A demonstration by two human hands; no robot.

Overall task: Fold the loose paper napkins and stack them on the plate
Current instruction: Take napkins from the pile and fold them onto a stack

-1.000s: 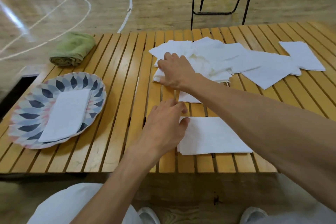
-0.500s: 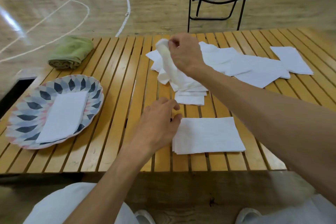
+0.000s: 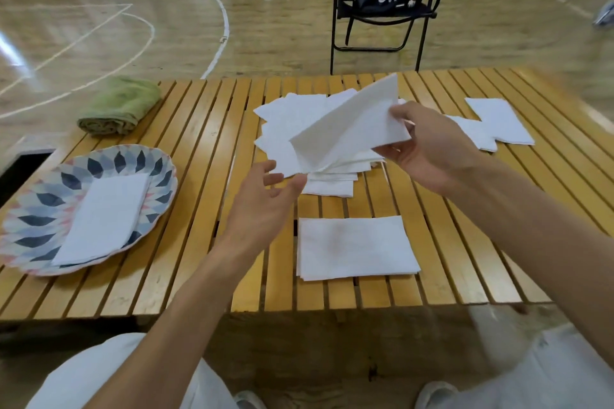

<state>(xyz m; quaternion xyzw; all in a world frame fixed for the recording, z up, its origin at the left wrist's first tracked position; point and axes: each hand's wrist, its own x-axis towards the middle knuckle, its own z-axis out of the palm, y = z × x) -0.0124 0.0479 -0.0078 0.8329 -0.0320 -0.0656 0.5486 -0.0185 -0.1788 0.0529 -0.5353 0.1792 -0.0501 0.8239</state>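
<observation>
Head view: a loose napkin (image 3: 349, 129), lifted off the pile (image 3: 292, 116) mid-table since a second ago, is pinched by the right hand (image 3: 428, 146), left hand (image 3: 265, 206) open beneath, folding pending; plate (image 3: 40, 209) at left edge.

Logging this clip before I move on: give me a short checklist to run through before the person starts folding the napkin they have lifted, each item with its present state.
1. Right hand grips the lifted napkin: ok.
2. Left hand free to take the other edge: ok, open just below it.
3. Only one sheet lifted: cannot tell.
4. Napkin clear of the loose pile: not ok, its lower edge seems to touch.
5. Plate ready: ok, one folded napkin on it.
</observation>
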